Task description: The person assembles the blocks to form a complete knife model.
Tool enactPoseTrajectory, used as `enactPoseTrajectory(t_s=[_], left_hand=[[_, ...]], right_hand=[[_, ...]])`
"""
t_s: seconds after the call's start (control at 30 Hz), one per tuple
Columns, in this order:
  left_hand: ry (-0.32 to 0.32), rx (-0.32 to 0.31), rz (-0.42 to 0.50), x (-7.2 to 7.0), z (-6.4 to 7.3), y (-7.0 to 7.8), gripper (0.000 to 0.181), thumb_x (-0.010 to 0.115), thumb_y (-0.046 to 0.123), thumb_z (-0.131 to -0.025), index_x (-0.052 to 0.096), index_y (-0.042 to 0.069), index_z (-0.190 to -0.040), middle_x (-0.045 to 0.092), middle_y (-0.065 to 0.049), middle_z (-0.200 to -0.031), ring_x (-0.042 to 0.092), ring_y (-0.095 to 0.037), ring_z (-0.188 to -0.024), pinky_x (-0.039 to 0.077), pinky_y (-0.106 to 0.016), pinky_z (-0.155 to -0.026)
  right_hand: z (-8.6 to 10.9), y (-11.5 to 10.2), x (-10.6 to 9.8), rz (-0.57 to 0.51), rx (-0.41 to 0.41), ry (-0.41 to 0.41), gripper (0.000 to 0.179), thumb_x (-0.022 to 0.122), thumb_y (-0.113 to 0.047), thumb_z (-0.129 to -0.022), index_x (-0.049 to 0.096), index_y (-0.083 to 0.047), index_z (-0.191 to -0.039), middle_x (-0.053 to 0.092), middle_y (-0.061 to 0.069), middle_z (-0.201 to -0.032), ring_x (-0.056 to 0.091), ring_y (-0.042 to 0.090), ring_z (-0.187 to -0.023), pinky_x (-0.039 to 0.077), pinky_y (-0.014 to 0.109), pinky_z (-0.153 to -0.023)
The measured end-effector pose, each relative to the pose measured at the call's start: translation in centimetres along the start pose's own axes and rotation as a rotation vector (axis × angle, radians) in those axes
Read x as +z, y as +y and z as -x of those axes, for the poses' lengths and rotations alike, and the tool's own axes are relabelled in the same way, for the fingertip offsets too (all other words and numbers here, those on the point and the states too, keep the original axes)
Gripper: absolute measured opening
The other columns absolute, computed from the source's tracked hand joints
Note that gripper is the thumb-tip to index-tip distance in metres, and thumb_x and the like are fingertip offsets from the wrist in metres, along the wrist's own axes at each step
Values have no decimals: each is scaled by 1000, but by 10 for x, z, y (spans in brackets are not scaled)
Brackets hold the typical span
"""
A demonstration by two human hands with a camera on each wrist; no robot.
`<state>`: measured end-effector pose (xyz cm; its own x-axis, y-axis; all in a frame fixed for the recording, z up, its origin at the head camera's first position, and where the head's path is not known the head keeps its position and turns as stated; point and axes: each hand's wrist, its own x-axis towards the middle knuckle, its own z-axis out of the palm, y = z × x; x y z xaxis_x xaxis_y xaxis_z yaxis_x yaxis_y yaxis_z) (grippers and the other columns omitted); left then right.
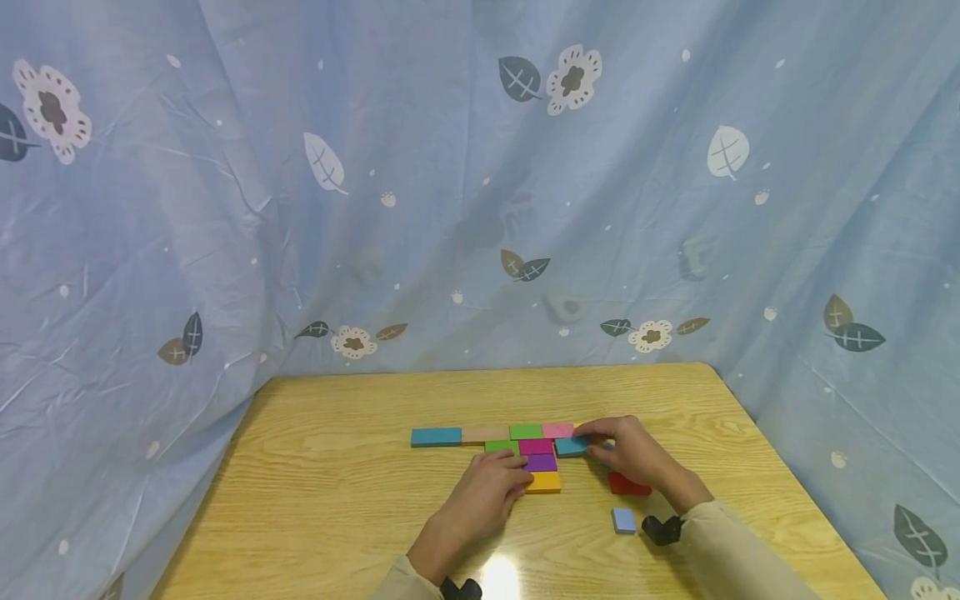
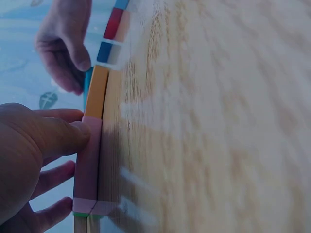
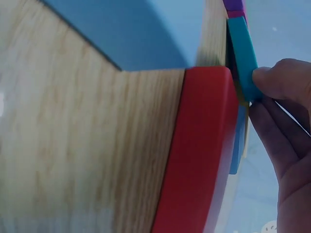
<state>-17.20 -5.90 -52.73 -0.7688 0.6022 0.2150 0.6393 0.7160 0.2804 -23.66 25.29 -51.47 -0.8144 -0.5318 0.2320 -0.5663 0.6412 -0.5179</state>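
Note:
My right hand (image 1: 630,450) pinches one end of a teal block (image 1: 570,447) between thumb and fingers. In the right wrist view that block (image 3: 243,53) is tilted, its far end beside the magenta block. My left hand (image 1: 487,492) rests on the left part of a flat group of coloured blocks, next to the purple block (image 1: 540,462) and the orange block (image 1: 544,482). In the left wrist view, its thumb touches a pink block (image 2: 88,160), with the other fingers extended behind; part of the group is hidden under this hand.
A row with a blue block (image 1: 437,437), a wooden-coloured block (image 1: 485,434) and a green block (image 1: 527,431) runs along the group's back. Right of the group lie a red block (image 1: 628,484) and a small light-blue block (image 1: 623,521). A patterned curtain (image 1: 420,208) hangs behind the table.

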Motion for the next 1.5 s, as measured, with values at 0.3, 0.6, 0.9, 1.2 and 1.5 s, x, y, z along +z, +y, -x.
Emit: enactPoseTrajectory(t_s=[0.3, 0.6, 0.9, 1.2, 1.5], left_hand=[[19, 14, 0, -1, 0, 0, 23, 74, 15, -105, 84, 21, -125, 74, 0, -144, 65, -27, -142, 55, -51, -117], [-14, -10, -4, -3, 0, 1, 25, 70, 18, -108, 82, 23, -130, 71, 1, -148, 62, -26, -146, 52, -51, -121], [-9, 1, -11, -3, 0, 2, 24, 71, 18, -107, 83, 23, -128, 72, 0, -147, 63, -27, -145, 53, -51, -120], [-13, -23, 11, 1, 1, 1, 26, 70, 18, -108, 82, 23, -130, 71, 1, -149, 62, -26, -146, 51, -52, -121], [-13, -10, -2, 1, 1, 2, 26, 69, 18, -108, 82, 23, -131, 71, 1, -149, 61, -26, -147, 51, -52, -122]], right_hand=[[-2, -1, 3, 55, -10, 0, 32, 86, 0, -91, 83, -11, -121, 83, 1, -118, 79, 23, -109, 68, 49, -96], [-3, -3, 7, 87, -14, 33, 31, 89, -3, -89, 83, -12, -118, 83, 0, -116, 79, 18, -103, 69, 46, -93], [-3, -4, 6, 83, -11, 21, 30, 90, -6, -89, 83, -12, -118, 83, -1, -116, 78, 15, -103, 69, 44, -93], [1, -9, -7, -113, 70, 48, 31, 87, -7, -93, 81, -6, -123, 82, 9, -121, 81, 30, -110, 68, 49, -96], [36, 2, -17, -406, 214, 166, 42, 85, -14, -97, 74, 2, -134, 76, 26, -132, 80, 30, -114, 65, 19, -93]])
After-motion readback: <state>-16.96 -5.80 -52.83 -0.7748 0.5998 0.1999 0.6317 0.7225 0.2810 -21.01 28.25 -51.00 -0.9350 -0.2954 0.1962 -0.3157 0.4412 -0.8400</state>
